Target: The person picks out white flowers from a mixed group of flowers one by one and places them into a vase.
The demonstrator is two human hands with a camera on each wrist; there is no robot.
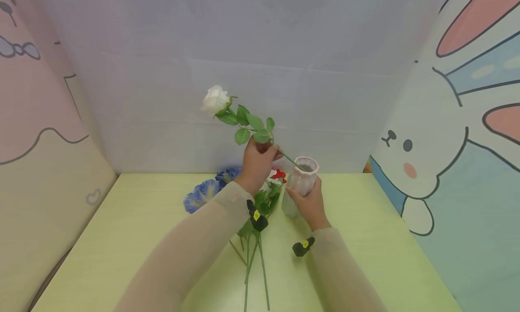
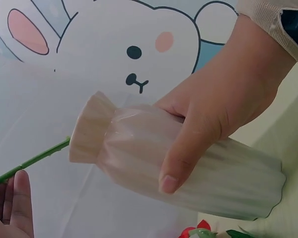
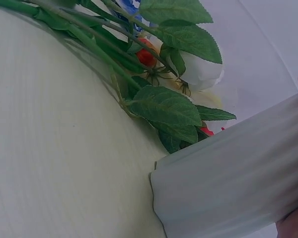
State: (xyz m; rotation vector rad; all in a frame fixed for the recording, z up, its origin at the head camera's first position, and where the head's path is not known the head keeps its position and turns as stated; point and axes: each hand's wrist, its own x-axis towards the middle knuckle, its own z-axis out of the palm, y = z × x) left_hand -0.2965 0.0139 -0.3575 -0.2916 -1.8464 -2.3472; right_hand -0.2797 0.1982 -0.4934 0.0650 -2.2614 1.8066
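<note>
A white rose (image 1: 215, 100) with green leaves slants above the table, its bloom up and to the left. My left hand (image 1: 260, 160) pinches its green stem (image 2: 39, 157) between thumb and fingers. The stem's lower end reaches into the mouth of a pale ribbed vase (image 1: 299, 183); how deep it sits is hidden by the wall. With my right hand (image 1: 310, 203) I grip the vase around its side, thumb across the front (image 2: 208, 109). The vase leans slightly, and its base (image 3: 161, 198) is at the tabletop.
Left of the vase, several flowers lie on the pale yellow table (image 1: 134, 239): blue blooms (image 1: 201, 195), a red one (image 1: 278, 174) and white ones. Their green stems (image 1: 263, 271) point toward the near edge. Behind stands a white cloth backdrop (image 1: 162, 100).
</note>
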